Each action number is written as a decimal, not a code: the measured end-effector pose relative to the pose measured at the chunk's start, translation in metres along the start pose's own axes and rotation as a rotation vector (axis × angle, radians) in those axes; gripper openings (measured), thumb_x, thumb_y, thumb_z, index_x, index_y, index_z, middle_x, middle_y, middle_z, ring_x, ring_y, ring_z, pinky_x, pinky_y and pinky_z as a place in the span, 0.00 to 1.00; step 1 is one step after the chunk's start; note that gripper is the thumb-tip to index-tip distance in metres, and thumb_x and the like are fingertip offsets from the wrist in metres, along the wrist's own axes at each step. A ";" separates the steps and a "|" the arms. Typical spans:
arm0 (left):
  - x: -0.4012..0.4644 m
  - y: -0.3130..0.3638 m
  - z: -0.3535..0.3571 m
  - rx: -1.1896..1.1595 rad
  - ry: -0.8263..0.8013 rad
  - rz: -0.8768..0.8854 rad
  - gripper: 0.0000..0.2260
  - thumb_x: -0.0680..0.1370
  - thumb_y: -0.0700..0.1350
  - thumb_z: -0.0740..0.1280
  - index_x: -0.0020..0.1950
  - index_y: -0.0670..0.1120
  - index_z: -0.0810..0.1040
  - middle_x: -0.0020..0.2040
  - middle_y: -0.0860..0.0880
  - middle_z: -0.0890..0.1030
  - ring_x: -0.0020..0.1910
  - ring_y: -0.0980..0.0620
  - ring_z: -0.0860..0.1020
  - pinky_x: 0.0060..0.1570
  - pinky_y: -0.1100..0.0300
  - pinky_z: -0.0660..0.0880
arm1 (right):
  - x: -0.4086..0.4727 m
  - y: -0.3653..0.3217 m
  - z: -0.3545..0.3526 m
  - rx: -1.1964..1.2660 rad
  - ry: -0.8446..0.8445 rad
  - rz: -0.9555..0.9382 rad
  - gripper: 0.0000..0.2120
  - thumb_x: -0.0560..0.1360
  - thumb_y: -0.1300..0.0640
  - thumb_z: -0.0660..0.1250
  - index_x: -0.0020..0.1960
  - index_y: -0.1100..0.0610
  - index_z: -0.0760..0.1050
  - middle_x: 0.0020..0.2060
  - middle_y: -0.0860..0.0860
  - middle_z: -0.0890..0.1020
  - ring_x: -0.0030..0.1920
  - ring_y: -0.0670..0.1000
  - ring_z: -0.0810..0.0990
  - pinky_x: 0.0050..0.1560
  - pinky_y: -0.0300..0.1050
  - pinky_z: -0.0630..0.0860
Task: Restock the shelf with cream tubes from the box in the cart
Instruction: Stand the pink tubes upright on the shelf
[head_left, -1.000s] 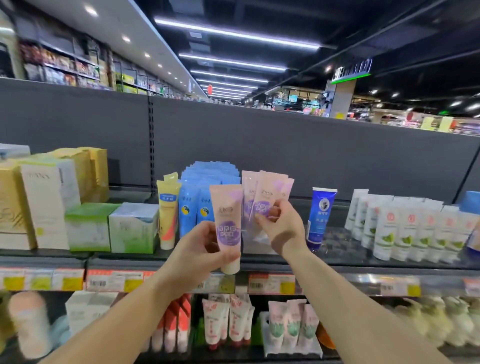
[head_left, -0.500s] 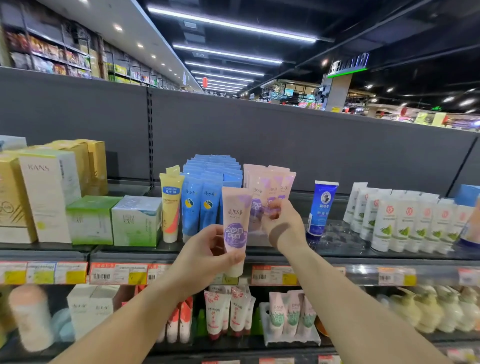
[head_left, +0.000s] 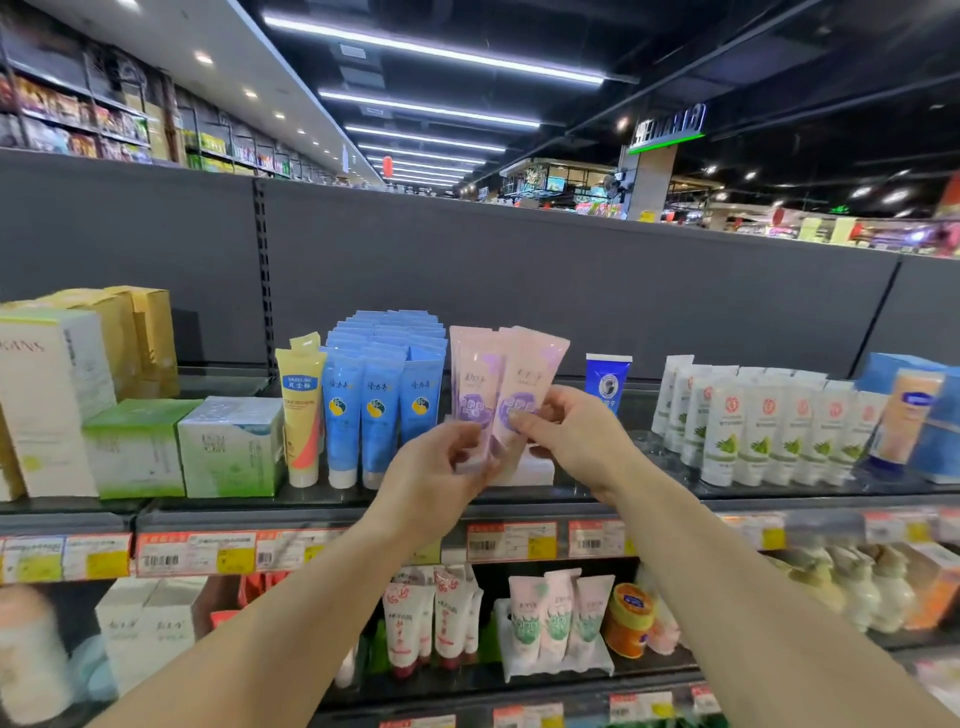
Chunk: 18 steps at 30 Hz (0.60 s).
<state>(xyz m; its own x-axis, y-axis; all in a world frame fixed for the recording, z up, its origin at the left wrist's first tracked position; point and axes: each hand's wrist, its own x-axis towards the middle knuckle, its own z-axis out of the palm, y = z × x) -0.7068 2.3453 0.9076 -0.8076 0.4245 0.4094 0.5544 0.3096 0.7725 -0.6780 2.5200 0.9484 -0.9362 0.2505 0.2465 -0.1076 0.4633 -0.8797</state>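
Observation:
Two rows of pink cream tubes with purple labels stand on the top shelf (head_left: 649, 501) between blue tubes and a dark blue tube. My left hand (head_left: 441, 467) pinches the lower part of the left front pink tube (head_left: 475, 379), which is upright at the front of its row. My right hand (head_left: 571, 434) grips the right front pink tube (head_left: 527, 379) by its lower half; it leans slightly to the right. The tubes' caps are hidden behind my fingers. The cart and box are out of view.
Blue tubes (head_left: 376, 410) and a yellow tube (head_left: 301, 410) stand left of the pink ones, then green and white boxes (head_left: 228, 447). A dark blue tube (head_left: 605, 382) and several white tubes (head_left: 763, 431) stand to the right. More products fill the lower shelf (head_left: 519, 675).
My left hand has carried its pink tube up and back from in front of the shelf edge into the left row beside the tube in my right hand. The view has shifted slightly.

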 end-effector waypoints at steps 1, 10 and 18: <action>-0.002 -0.001 0.001 0.126 0.010 0.037 0.14 0.77 0.53 0.68 0.62 0.52 0.77 0.52 0.58 0.81 0.51 0.60 0.77 0.55 0.60 0.75 | 0.003 0.000 -0.003 -0.049 0.065 -0.014 0.07 0.75 0.54 0.71 0.53 0.50 0.78 0.44 0.46 0.85 0.47 0.47 0.83 0.46 0.46 0.81; -0.011 -0.007 0.014 0.528 -0.079 0.199 0.16 0.79 0.50 0.65 0.65 0.49 0.76 0.68 0.53 0.75 0.67 0.53 0.70 0.66 0.60 0.66 | 0.023 0.019 0.004 -0.300 0.303 -0.061 0.09 0.78 0.55 0.66 0.55 0.53 0.69 0.50 0.48 0.80 0.47 0.46 0.78 0.35 0.34 0.68; -0.009 -0.019 0.018 0.598 -0.106 0.182 0.17 0.78 0.52 0.65 0.67 0.51 0.75 0.72 0.53 0.71 0.72 0.54 0.66 0.71 0.58 0.63 | 0.032 0.027 0.014 -0.289 0.286 -0.059 0.11 0.79 0.54 0.66 0.58 0.56 0.70 0.54 0.50 0.80 0.47 0.48 0.76 0.34 0.31 0.66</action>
<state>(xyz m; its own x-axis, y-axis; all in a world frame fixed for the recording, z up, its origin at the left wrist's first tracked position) -0.7065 2.3513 0.8808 -0.6827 0.5877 0.4342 0.7221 0.6336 0.2778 -0.7154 2.5289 0.9269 -0.7963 0.4232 0.4323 -0.0223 0.6935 -0.7201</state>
